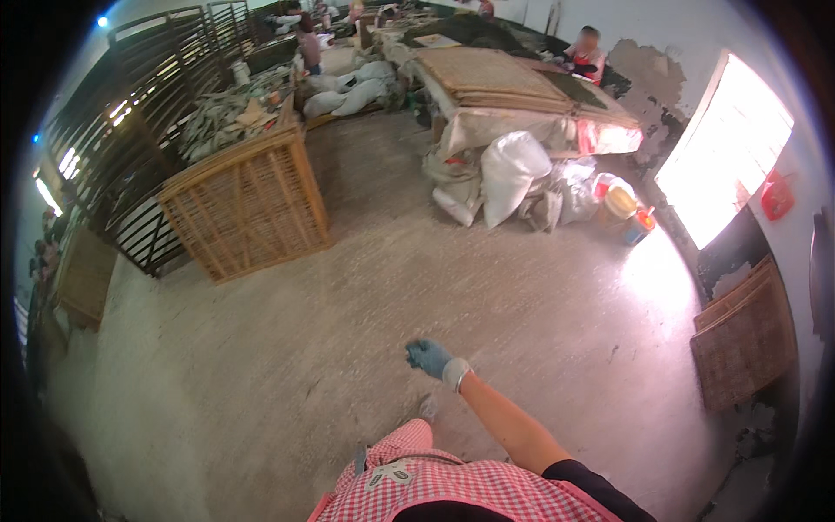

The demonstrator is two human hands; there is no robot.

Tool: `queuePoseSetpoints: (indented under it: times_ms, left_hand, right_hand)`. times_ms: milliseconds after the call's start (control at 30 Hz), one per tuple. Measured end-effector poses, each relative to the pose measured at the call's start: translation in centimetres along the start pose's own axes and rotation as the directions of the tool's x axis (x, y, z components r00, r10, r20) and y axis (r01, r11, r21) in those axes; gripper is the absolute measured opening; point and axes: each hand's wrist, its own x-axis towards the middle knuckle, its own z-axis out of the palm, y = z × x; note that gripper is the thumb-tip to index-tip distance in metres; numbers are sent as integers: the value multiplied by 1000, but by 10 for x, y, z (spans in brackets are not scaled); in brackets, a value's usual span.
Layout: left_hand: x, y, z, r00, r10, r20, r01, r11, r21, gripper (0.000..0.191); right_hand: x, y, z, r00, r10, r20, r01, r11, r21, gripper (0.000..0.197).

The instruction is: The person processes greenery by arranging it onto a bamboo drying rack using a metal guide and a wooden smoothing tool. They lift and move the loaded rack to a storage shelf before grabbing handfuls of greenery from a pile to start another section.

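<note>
My right hand (428,358) wears a blue-grey work glove with a pale cuff and hangs over the concrete floor (313,352). Its fingers are curled in, and nothing shows in them. No object is within its reach; bare floor lies beneath. My left hand is out of view. Below the hand are my red-and-white checked apron (456,479) and a knee, with one shoe (428,406) partly showing.
A wooden slatted rack (251,205) stands ahead on the left, beside a table heaped with greyish cloth-like material (228,117). White sacks (515,176) and tubs (620,202) sit under a worktable with woven trays (489,75). A person (587,55) works there. Boards (743,333) lean at right.
</note>
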Motion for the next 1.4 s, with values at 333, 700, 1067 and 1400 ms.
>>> queuePoseSetpoints:
  times_ms: [333, 700, 1067, 1400]
  left_hand:
    - [-17, 526, 107, 853, 522, -7, -522, 851, -63, 30]
    - [37, 697, 197, 823, 562, 77, -567, 806, 170, 27]
    - [66, 618, 96, 946, -243, -214, 197, 957, -215, 20]
    - [172, 1122, 123, 919, 388, 70, -387, 922, -22, 29]
  right_hand:
    - [-203, 280, -289, 631, 680, -373, -698, 288, -656, 23]
    - [25, 132, -426, 746, 648, -156, -545, 459, -701, 25]
    - [554, -33, -617, 922, 317, -223, -207, 888, 411, 12]
    - [740, -275, -582, 925, 378, -32, -327, 836, 442, 29]
